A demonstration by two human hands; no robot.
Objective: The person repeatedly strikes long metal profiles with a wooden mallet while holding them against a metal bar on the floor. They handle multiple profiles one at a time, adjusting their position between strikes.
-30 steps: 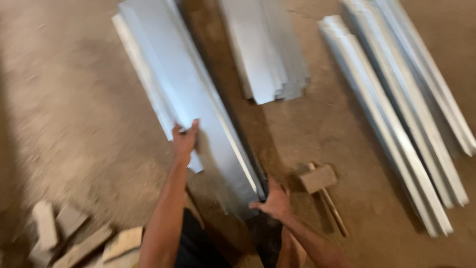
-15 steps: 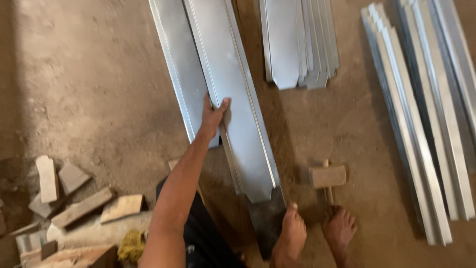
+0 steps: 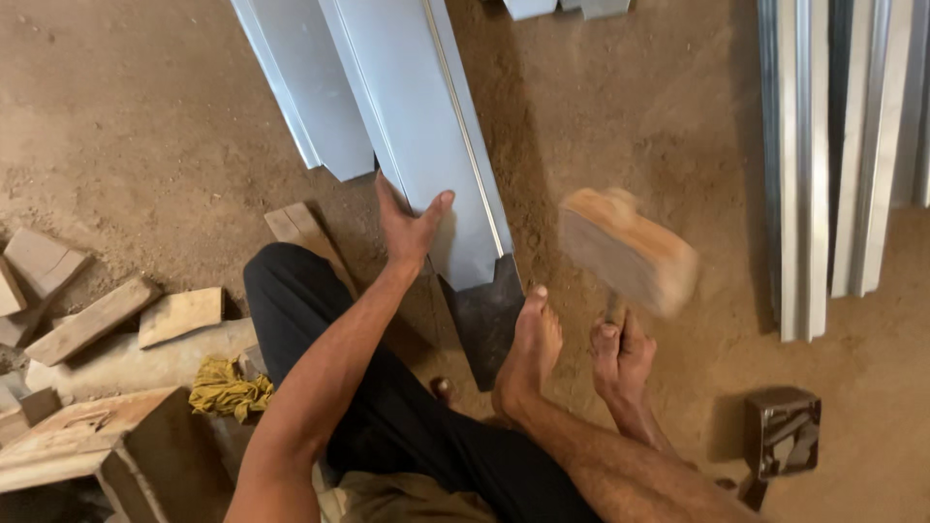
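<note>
The left hand (image 3: 412, 228) lies flat on the near end of a folded sheet-metal strip (image 3: 426, 136), fingers spread and thumb out to the right, pressing down rather than gripping; nothing is enclosed in it. The strip's long axis runs away from the person, from that palm up and slightly left out of the top of the view, with a raised seam line running along it just right of the thumb. Its near end sits on a dark iron bar (image 3: 487, 324) that sticks out toward the person — a bare foot (image 3: 528, 349) rests against the bar's right edge.

The right hand (image 3: 620, 353) is closed around the handle of a wooden mallet (image 3: 628, 250); the block head is blurred and sits above and to the right of the strip's end, apart from the metal. So the strip's end lies to the left of the mallet head and a little beyond the right hand, while the left hand is the one already on it.

Further out: a second flat metal strip (image 3: 305, 97) lies just left of the first, parallel to it; a bundle of long metal channels (image 3: 819, 165) lies well apart at the right, also running away from the person. A dark metal block (image 3: 783, 433) sits on the dirt floor (image 3: 145, 126) near the right forearm; offcuts of wood (image 3: 126, 315) and a yellow rag (image 3: 228, 387) lie to the left.
</note>
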